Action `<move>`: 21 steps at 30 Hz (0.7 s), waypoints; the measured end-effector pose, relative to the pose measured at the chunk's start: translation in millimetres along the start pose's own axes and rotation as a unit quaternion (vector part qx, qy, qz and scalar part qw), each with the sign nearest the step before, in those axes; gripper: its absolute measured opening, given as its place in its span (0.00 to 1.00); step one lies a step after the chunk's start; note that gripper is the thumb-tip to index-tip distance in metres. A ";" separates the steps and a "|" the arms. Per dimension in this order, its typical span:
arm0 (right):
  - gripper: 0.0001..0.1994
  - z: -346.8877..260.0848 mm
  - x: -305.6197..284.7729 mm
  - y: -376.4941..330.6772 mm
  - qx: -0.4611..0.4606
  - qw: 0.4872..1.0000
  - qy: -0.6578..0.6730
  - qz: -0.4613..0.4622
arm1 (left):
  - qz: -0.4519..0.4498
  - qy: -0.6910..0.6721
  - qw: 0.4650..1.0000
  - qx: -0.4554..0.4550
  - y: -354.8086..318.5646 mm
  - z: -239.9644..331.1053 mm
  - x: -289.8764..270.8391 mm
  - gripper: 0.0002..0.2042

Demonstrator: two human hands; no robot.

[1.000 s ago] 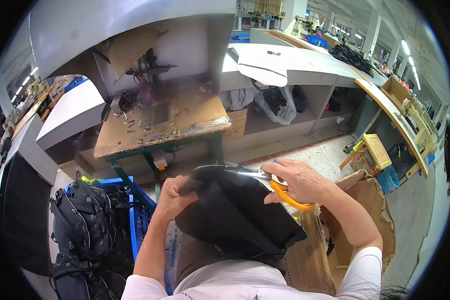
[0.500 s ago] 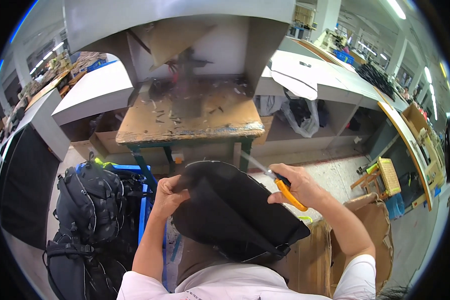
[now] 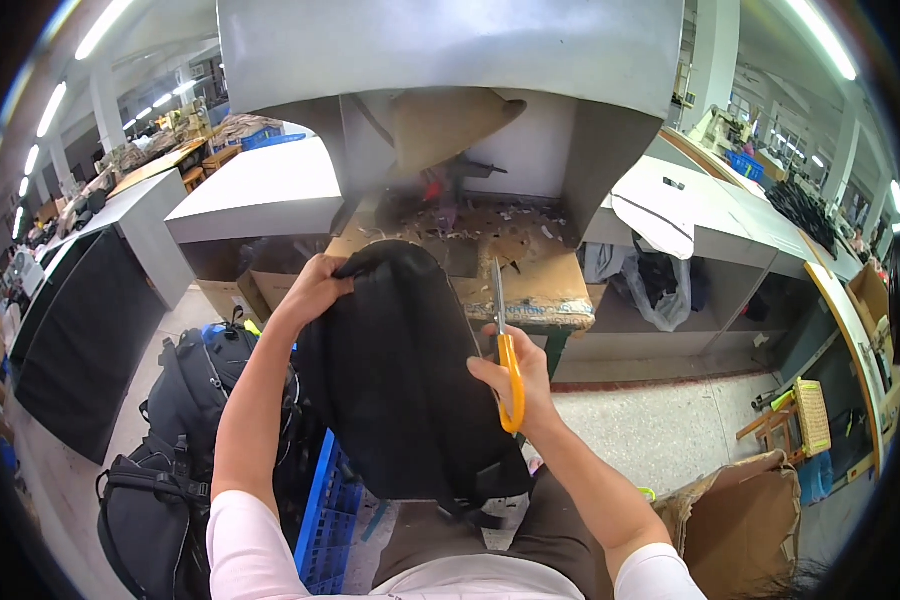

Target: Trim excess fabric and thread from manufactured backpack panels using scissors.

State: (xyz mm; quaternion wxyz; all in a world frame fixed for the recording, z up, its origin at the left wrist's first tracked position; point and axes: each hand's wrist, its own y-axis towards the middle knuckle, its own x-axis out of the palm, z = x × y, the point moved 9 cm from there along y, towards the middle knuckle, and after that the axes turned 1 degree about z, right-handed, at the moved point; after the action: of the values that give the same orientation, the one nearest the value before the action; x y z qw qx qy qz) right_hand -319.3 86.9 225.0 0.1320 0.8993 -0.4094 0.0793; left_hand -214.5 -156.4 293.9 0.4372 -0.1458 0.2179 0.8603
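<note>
A black backpack [image 3: 400, 380] hangs upright in front of me, lifted over my lap. My left hand [image 3: 315, 285] grips its top edge at the upper left. My right hand [image 3: 515, 385] presses against the backpack's right side and holds orange-handled scissors [image 3: 503, 340], blades pointing up and closed. The lower part of the backpack hides my knees.
A worn wooden workbench [image 3: 530, 280] littered with scraps stands just ahead under a grey metal hood [image 3: 450, 50]. Several black backpacks [image 3: 170, 440] are piled at my left by a blue plastic crate [image 3: 325, 500]. A cardboard box [image 3: 750, 510] sits at lower right; grey tables line both sides.
The backpack has been raised from lying flat on my lap to hanging upright. My right hand swung the scissors from pointing left to pointing up. The view has tilted toward the bench.
</note>
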 end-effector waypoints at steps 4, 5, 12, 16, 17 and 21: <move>0.20 4.5 18.2 18.8 0.022 1.000 -0.001 0.014 | -0.004 0.165 0.986 0.008 40.4 -19.9 -14.5 0.09; 0.20 5.6 22.9 23.3 0.021 1.000 -0.001 0.012 | 0.006 0.163 0.987 -0.001 48.4 -28.3 -20.3 0.10; 0.20 7.0 26.9 41.5 0.013 0.998 -0.009 0.054 | 0.007 0.216 0.976 -0.002 69.9 -11.8 -18.1 0.08; 0.19 7.2 27.7 41.8 0.028 0.998 0.020 0.060 | 0.007 0.228 0.973 0.026 78.8 -14.7 -16.6 0.11; 0.19 7.0 27.2 40.8 0.029 0.998 0.019 0.061 | 0.008 0.235 0.972 0.029 81.4 -15.7 -15.2 0.12; 0.18 11.6 26.4 36.5 0.047 0.996 0.025 0.067 | -0.041 0.244 0.969 -0.003 87.8 -31.7 -12.5 0.19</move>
State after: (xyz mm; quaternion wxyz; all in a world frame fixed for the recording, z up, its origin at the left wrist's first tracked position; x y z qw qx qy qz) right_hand -329.3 41.5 226.8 0.0941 0.8729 -0.4609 0.1293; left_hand -277.0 -226.9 293.9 0.4051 -0.3616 0.3095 0.7806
